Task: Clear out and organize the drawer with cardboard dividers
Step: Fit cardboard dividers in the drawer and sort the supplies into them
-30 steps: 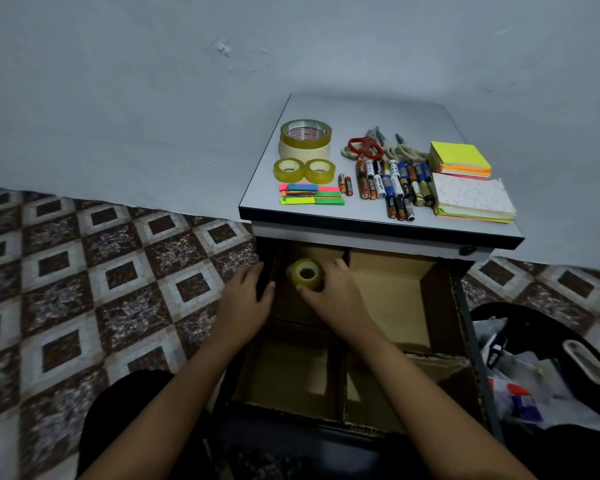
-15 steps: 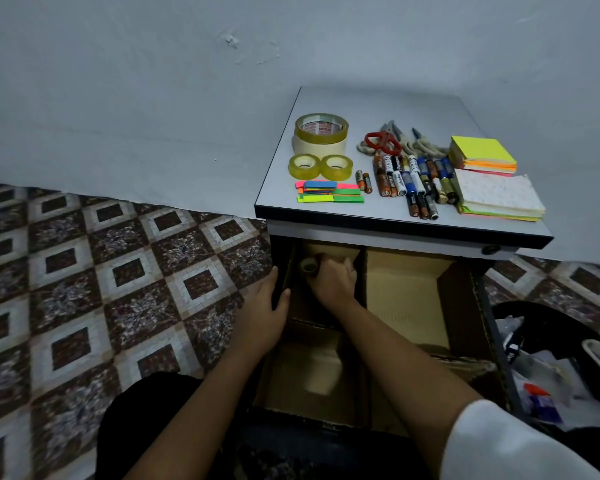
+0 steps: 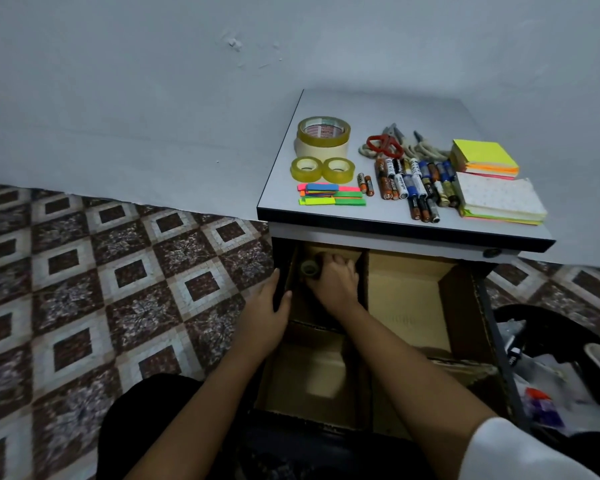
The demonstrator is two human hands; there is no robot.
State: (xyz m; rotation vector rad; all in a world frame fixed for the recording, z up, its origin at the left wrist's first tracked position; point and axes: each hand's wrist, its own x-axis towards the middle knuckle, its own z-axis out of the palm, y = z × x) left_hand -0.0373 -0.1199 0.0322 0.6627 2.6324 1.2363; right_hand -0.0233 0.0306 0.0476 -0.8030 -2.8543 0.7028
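Tape roll (image 3: 310, 268) now deeper in back-left compartment, right hand (image 3: 336, 285) around it, left hand (image 3: 265, 310) astride drawer (image 3: 281, 275) side.

You have a single view, from the camera on your head. It faces forward and steeply down along your forearms, so your left hand (image 3: 267, 306) and right hand (image 3: 336, 285) sit just below the middle, close to the lens. It is near enough to show the tape roll (image 3: 310, 268) at your right fingertips. Beyond the hands lie the desk top (image 3: 378, 109) and wall (image 3: 153, 81). The open drawer (image 3: 406, 299), its left wall clasped by your left hand, runs to the bottom edge. The wide angle takes in tiled floor (image 3: 118, 306) left of your left hand.
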